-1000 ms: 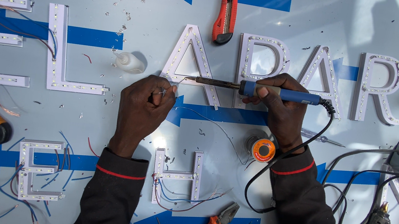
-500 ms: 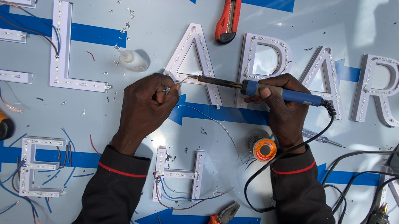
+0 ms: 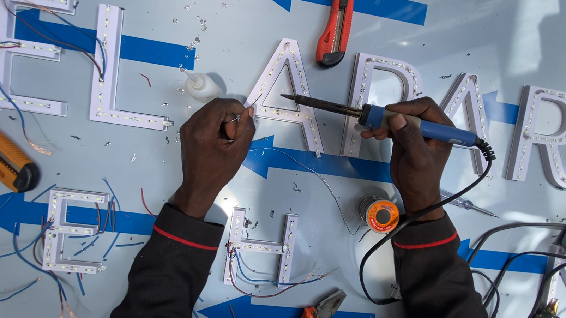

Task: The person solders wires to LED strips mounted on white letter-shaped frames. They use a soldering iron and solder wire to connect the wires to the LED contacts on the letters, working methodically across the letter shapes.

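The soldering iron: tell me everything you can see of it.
The soldering iron has a blue handle, a dark metal shaft and a black cord trailing from its rear. It lies nearly level, tip pointing left over a white A-shaped letter. The right hand grips the handle; whether the tip touches the letter is unclear.

Right hand (image 3: 417, 149) grips a blue-handled soldering iron (image 3: 380, 117), tip near the left leg of the white letter A (image 3: 289, 96). Left hand (image 3: 213, 145) pinches a thin solder wire (image 3: 310, 173) beside that leg; a solder spool (image 3: 382, 214) lies below the right hand
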